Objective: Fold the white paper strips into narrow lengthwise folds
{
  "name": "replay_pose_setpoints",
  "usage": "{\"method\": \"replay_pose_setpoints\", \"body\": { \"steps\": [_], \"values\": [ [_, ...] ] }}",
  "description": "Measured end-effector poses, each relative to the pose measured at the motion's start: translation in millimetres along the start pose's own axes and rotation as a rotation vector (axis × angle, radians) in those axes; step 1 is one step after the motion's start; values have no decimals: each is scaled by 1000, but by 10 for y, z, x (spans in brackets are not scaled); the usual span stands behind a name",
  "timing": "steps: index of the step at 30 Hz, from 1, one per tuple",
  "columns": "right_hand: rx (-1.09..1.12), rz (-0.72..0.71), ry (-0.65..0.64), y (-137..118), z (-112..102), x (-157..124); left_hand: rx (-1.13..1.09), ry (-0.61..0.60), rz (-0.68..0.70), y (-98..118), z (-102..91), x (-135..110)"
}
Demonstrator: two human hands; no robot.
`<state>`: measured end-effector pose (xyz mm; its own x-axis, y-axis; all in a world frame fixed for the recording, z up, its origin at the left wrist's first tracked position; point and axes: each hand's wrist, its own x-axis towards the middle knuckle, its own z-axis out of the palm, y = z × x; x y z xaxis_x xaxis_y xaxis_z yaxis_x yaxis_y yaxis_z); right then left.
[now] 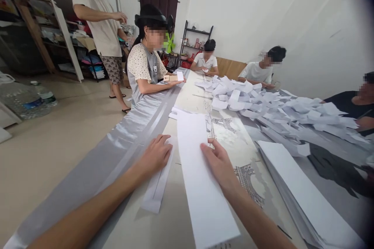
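Note:
My right hand pinches the right edge of a long white paper sheet, thumb on top and fingers behind. The sheet is raised at a slant over the table, its lower end toward me. To its left, my left hand rests on the upper part of a narrow folded paper strip, which lies flat with a seam along its length. The left fingers are loosely bent and apart, touching the strip without gripping it. Behind the sheet, more folded white papers lie partly hidden.
A stack of long white sheets lies at the right. Beyond it spreads a big heap of folded papers. A printed cloth covers the table. Several people sit around it; one person stands at the left. Large plastic bottles stand on the floor.

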<state>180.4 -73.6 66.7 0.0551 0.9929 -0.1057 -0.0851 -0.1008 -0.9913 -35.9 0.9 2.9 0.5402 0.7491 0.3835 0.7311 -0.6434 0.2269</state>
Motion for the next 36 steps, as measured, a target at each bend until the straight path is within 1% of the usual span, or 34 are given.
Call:
{"method": "replay_pose_setpoints", "body": {
  "steps": [1,3,6,9,12,15,19,22,27,33,36],
  "values": [
    [-13,-24,11,110,19,26,-44,20,-4,11,-17,6],
    [-30,-56,-8,325,30,61,-192,64,-31,57,-63,31],
    [-62,-93,-15,526,25,70,-591,93,-142,172,-136,80],
    [-96,-149,-27,561,35,62,-976,76,-289,290,-172,100],
    [-146,-189,-32,528,57,51,-1148,24,-406,352,-157,81],
    [-168,-187,-57,494,70,37,-1173,-23,-440,348,-106,59],
    [-93,-101,-118,461,35,38,-1021,52,-449,306,-30,77],
    [-33,-55,-166,458,-30,67,-1028,92,-474,294,-2,111],
    [-37,-48,-122,465,-122,103,-1094,102,-537,328,-30,132],
    [-48,-90,-98,434,-158,119,-1122,54,-592,339,-52,117],
    [-29,-111,-94,444,-194,137,-1141,25,-576,326,-31,126]
  ]
}}
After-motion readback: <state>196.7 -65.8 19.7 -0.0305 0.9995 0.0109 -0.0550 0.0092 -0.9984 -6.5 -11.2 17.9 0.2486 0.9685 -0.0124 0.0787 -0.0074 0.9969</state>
